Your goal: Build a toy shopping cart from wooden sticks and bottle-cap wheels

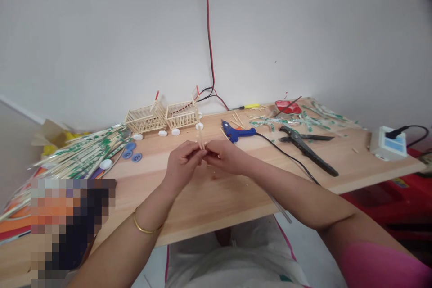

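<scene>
My left hand (184, 160) and my right hand (221, 156) meet over the middle of the wooden table, fingertips pinched together. Between them they hold short pale wooden sticks (201, 138) that point upward; how many is hard to make out. Just behind stand two small carts built of wooden sticks, a left cart (146, 118) and a right cart (182, 114), both on white round wheels. A blue glue gun (238, 132) lies to the right of my right hand, its black cord running toward the table's front edge.
Wrapped chopsticks (91, 155) and blue bottle caps (129, 150) lie on the left. On the right are black-handled cutters (308, 148), torn wrappers (303, 119), a red packet (288, 107), a yellow-handled tool (251, 106) and a white power box (389, 143). A red-black cable (209, 31) hangs down the wall.
</scene>
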`<act>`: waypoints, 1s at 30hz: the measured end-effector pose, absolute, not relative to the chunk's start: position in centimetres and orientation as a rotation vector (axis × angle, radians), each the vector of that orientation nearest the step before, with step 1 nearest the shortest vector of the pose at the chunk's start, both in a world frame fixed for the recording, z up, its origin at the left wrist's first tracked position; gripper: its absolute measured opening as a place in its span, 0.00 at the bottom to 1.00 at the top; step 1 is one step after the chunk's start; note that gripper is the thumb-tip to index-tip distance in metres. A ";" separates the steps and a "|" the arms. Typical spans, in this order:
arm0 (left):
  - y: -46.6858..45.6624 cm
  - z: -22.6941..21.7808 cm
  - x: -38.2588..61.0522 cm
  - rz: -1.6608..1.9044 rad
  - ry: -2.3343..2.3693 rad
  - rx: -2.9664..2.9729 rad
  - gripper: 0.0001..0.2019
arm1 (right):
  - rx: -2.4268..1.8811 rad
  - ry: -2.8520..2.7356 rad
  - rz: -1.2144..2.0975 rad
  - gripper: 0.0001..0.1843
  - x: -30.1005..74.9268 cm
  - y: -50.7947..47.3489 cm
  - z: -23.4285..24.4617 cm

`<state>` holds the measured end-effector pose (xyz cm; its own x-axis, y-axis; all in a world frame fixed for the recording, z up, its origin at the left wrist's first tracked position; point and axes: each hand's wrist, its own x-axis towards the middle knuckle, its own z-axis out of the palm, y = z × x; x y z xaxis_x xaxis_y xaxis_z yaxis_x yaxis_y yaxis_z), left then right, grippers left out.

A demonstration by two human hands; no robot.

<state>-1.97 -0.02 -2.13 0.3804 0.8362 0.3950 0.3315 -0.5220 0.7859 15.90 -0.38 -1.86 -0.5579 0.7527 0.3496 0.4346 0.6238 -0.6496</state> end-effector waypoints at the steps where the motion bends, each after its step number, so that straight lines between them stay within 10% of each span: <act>1: 0.0 -2.4 -1.9 1.067 1.010 2.064 0.08 | -0.937 -2.239 0.679 0.08 15.9 -0.3 -2.1; 30: -0.7 -2.0 -0.6 1.164 0.953 1.980 0.12 | -1.198 -2.503 0.493 0.08 15.4 0.0 -4.1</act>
